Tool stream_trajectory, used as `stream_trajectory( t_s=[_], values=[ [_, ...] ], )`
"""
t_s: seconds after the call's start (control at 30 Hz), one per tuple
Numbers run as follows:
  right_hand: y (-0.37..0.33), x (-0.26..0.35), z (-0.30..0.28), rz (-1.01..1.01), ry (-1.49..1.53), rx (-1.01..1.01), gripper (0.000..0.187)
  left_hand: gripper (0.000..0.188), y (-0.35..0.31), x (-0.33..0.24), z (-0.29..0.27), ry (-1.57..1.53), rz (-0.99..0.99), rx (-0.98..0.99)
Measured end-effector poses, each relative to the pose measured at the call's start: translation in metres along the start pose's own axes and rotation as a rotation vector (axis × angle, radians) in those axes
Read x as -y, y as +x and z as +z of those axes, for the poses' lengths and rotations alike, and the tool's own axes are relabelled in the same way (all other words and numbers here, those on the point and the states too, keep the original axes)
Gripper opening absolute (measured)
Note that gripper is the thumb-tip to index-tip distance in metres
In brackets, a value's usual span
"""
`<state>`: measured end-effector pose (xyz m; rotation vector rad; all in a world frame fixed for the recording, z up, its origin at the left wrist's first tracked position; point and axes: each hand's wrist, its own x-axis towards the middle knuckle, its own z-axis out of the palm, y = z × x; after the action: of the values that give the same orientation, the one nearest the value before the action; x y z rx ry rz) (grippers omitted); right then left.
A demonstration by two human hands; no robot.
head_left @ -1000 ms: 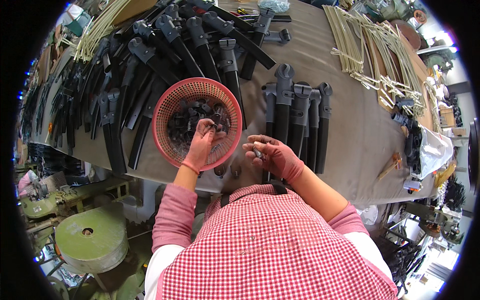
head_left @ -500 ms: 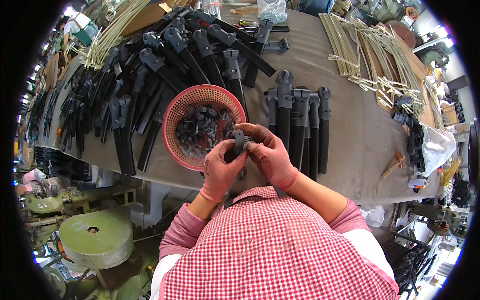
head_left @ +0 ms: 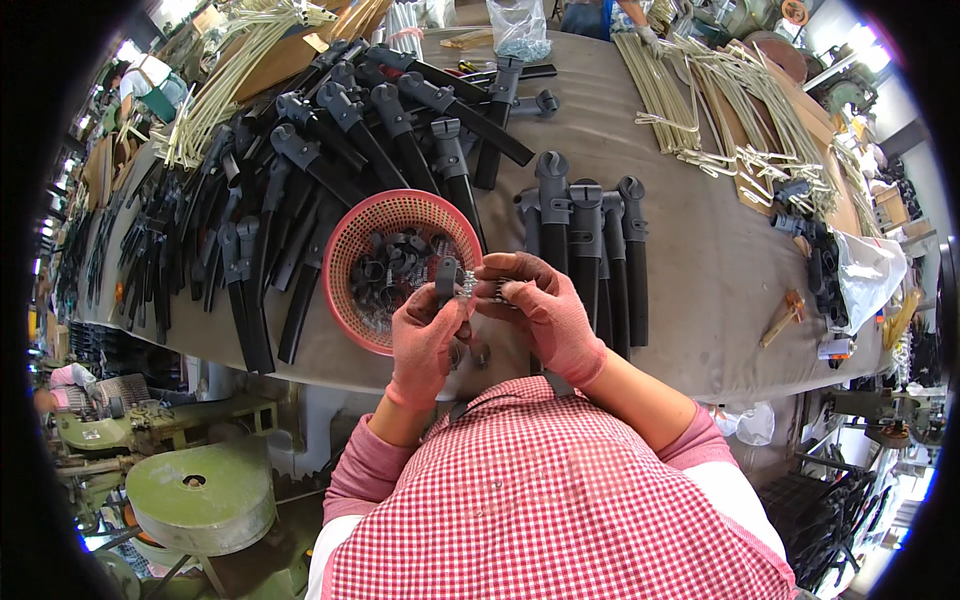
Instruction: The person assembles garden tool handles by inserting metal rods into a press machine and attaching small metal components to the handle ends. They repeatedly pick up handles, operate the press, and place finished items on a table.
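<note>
Upright grey clip [head_left: 447, 279] in left hand [head_left: 424, 338]

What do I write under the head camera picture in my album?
By a red basket, the left hand holds a dark grey part while the right hand holds small springs.

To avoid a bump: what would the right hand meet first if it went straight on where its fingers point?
The right hand would probably first meet the small silvery spring at the left hand; depth is unclear, so it might pass above, toward the pink basket.
</note>
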<state>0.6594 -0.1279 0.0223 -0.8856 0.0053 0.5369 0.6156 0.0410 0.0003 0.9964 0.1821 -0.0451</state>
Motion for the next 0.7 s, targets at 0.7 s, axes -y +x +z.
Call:
stream_trajectory(
  t_s=[0.7],
  values=[
    [-0.002,0.022,-0.013,-0.036,-0.720,0.255,0.020,0.008,-0.011,-0.011,-0.001,0.183,-0.022,0.022]
  ],
)
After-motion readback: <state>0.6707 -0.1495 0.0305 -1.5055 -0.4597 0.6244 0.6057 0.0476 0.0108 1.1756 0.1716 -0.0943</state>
